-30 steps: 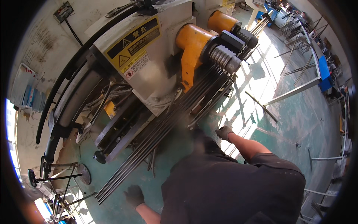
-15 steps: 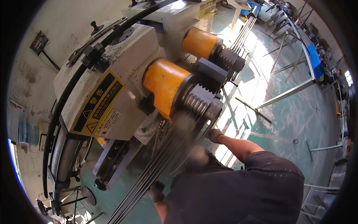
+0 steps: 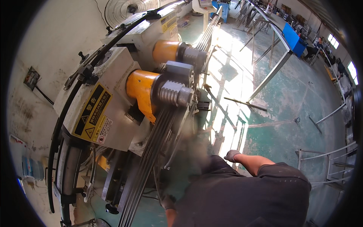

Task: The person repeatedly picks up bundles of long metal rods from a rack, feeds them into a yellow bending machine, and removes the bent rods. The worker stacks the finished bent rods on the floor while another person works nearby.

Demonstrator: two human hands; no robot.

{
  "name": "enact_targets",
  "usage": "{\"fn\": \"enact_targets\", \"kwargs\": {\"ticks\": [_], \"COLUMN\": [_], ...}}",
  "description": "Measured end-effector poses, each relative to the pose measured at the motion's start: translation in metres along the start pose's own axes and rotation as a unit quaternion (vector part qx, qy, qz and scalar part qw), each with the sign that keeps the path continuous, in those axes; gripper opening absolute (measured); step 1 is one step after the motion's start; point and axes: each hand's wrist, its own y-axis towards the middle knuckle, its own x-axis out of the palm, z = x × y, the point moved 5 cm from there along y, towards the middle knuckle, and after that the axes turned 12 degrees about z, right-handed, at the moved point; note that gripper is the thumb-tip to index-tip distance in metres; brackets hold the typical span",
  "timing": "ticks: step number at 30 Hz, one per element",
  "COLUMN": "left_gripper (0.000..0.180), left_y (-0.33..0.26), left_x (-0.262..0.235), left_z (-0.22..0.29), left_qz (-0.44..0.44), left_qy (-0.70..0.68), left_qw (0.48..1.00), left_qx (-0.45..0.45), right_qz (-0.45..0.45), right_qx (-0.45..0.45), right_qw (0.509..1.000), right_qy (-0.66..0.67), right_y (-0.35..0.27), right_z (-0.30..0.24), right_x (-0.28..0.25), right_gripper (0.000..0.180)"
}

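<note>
L. hand [image 3: 169,202], dark glove: blurred & in shadow, fingers indistinct, grip unclear; R. hand [image 3: 231,156], gloved: sm. in view, palm hidden. Metal rods [image 3: 139,189], bndl.: near ends cut off by btm. edge; fan [image 3: 132,8]: upper pt. cut off by top edge. Floor [image 3: 268,140]: partly blurred nr. ctr.; distant person [image 3: 315,47], upper R.: too sm. for detail.

Yellow-black label [image 3: 93,114], triangular hazard signs [image 3: 90,132], on pale machine housing [image 3: 118,96]
</note>
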Motion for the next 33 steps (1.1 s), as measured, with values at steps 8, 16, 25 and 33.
{"fn": "enact_targets", "kwargs": {"ticks": [8, 16, 25, 33], "left_gripper": [0.052, 0.066, 0.061, 0.045], "left_y": [0.060, 0.024, -0.036, -0.040], "left_x": [-0.030, 0.011, 0.045, 0.055], "left_z": [-0.086, -0.057, -0.030, -0.042], "left_qz": [0.082, 0.104, 0.073, 0.036], "left_qy": [0.221, 0.237, 0.224, 0.228], "left_qw": [0.968, 0.962, 0.970, 0.971], "left_qx": [0.087, 0.082, 0.059, 0.061], "right_qz": [-0.017, 0.036, 0.030, 0.027], "right_qx": [-0.072, -0.111, -0.136, -0.128], "right_qw": [0.997, 0.992, 0.990, 0.991], "right_qy": [0.018, 0.038, 0.026, 0.023], "right_y": [0.024, 0.054, 0.078, 0.083], "right_z": [-0.021, -0.023, -0.021, -0.008], "right_x": [0.019, -0.021, -0.017, -0.024], "right_gripper": [0.055, 0.045, 0.048, 0.046]}}
